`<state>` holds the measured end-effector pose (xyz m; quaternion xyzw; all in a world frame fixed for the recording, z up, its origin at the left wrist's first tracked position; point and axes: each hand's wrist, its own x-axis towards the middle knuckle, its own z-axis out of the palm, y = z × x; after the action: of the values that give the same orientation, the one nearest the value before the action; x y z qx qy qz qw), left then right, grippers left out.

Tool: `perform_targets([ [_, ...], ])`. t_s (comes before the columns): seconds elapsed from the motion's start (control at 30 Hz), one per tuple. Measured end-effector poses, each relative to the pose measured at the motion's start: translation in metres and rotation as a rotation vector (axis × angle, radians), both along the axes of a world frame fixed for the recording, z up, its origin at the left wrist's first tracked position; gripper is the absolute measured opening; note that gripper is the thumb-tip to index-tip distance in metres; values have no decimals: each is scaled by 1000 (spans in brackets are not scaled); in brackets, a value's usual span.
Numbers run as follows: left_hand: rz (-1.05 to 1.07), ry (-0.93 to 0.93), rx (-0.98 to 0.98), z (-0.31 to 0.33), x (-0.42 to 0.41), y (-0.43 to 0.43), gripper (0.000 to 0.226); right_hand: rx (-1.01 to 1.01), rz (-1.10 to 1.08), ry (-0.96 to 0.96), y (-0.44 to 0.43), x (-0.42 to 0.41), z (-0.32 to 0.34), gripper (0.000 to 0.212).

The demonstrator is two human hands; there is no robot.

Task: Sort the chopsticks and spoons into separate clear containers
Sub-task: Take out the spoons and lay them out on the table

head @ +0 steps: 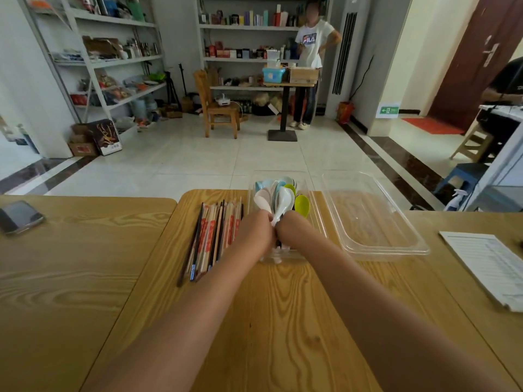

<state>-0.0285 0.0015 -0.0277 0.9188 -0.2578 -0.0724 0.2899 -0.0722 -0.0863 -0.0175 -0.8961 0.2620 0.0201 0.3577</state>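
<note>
A narrow clear container point(314, 210) in the middle of the table holds several spoons point(280, 193) in white, pale blue, pink and lime green. My left hand point(259, 230) and my right hand point(291, 227) meet over its near half, fingers curled round the spoon handles. A white spoon point(283, 202) rises between the two hands. Several chopsticks point(215, 236), some dark and some pale with red print, lie in a loose row on the table to the left of the container. A second, wider clear container point(396, 244) sits empty on the right.
A phone point(18, 216) lies at the far left of the wooden table point(283, 321). A printed sheet point(492, 270) lies at the right edge. Beyond the table are tiled floor, a chair, shelves and a standing person.
</note>
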Motion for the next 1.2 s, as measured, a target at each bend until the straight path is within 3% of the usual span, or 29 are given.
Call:
perform_targets([
  [0.17, 37, 1, -124, 5, 8, 8, 38, -84, -106, -64, -14, -11, 4, 19],
  [0.27, 132, -20, -244, 5, 14, 13, 39, -15, -164, -63, -28, -12, 15, 15],
  [0.37, 172, 13, -107, -1, 21, 16, 43, 49, -105, 92, -26, -7, 15, 17],
  [0.5, 160, 81, 103, -2, 22, 20, 25, 35, -74, 158, -21, 21, 7, 41],
  [0.63, 120, 50, 112, -4, 24, 24, 17, 47, -83, 196, -15, 39, -2, 40],
  [0.8, 102, 76, 77, -6, 27, 26, 20, 250, -177, 126, -30, 48, 13, 16],
  [1.07, 104, 94, 56, -10, 30, 25, 14, 448, -237, 182, -63, 52, 31, 21],
  [1.2, 111, 87, 55, -11, 31, 25, 12, 388, -234, 264, -68, 49, 36, 16],
])
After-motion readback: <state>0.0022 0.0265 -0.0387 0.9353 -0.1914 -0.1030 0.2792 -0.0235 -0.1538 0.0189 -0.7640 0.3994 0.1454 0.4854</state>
